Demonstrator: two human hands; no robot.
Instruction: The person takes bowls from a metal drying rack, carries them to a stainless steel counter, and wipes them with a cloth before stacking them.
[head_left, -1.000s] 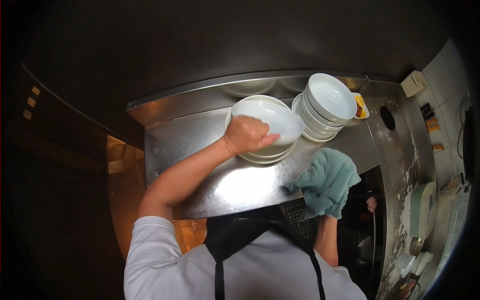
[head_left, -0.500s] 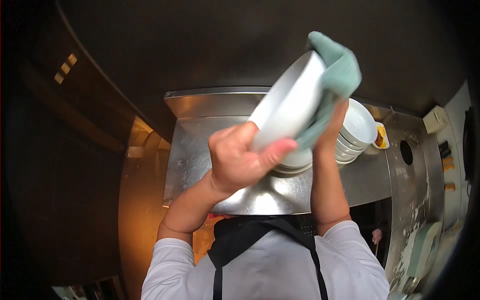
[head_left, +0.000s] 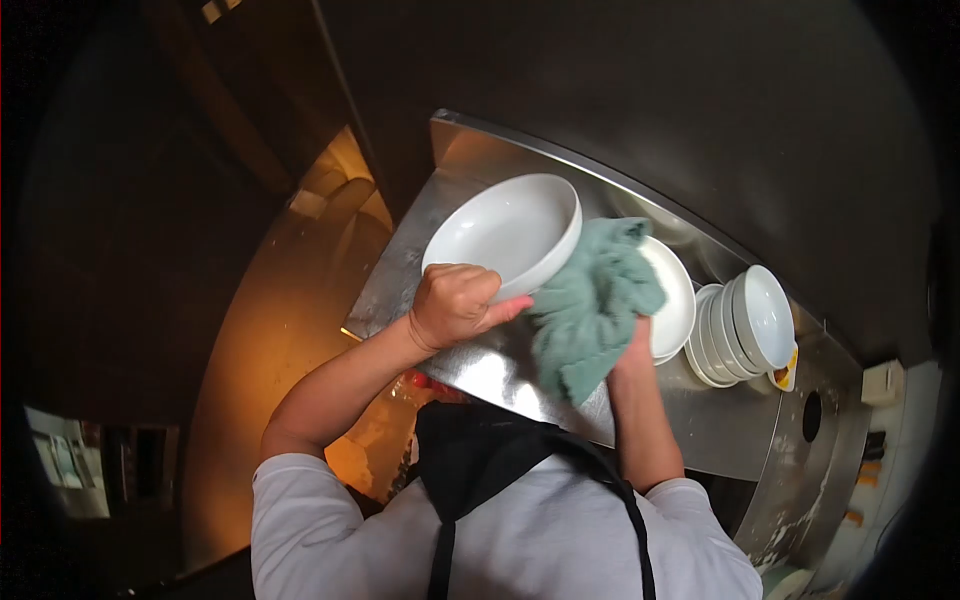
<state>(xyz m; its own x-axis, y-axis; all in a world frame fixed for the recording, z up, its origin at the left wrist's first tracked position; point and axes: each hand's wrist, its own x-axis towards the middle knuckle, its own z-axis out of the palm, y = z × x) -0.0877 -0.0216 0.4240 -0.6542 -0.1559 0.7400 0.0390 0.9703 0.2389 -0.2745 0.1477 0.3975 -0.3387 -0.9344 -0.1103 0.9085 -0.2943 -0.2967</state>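
Observation:
My left hand (head_left: 452, 305) grips a white bowl (head_left: 505, 232) by its near rim, with the thumb along the outside. The bowl is held up over the steel counter, tilted so its inside shows. A crumpled green cloth (head_left: 600, 300) is bunched in my right hand (head_left: 632, 352), whose fingers are hidden behind it. The cloth hangs just right of the bowl, its edge overlapping the bowl's side in this view. Partly covered by the cloth and hand, a white dish (head_left: 672, 300) rests on the counter.
A stack of several white bowls (head_left: 728, 335) stands right of the dish. Behind it shows a small dish with yellow food (head_left: 790, 370). The steel counter (head_left: 400, 285) has a raised back edge (head_left: 560, 155). A dark round hole (head_left: 812, 415) lies in the metal surface at right.
The bowl has come down and left, turning its inside toward me. My right hand with the cloth has dropped from the bowl's outer side to its right. The view has rotated.

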